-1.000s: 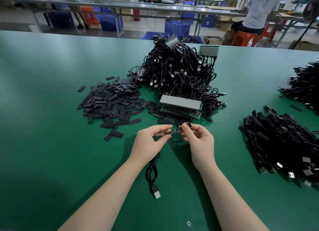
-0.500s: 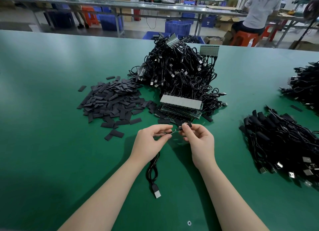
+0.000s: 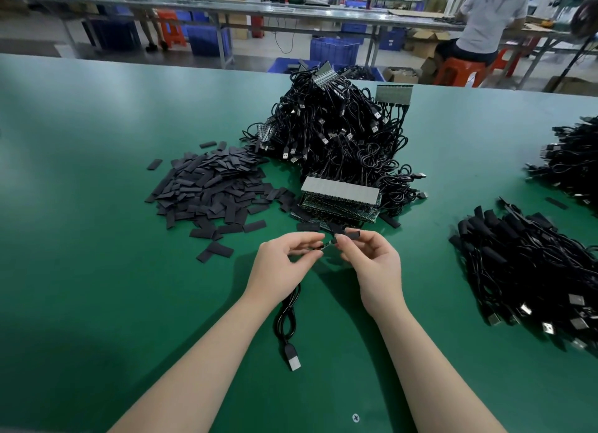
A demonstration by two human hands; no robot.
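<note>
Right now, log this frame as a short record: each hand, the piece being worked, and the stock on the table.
left hand: pinches one end of a black cable
right hand: pinches a black sleeve at that cable end
USB plug: lies on the green table
sleeve pile: ahead, left
cable heap: ahead, centre
circuit boards: stacked before the heap
sleeved cables: right side
</note>
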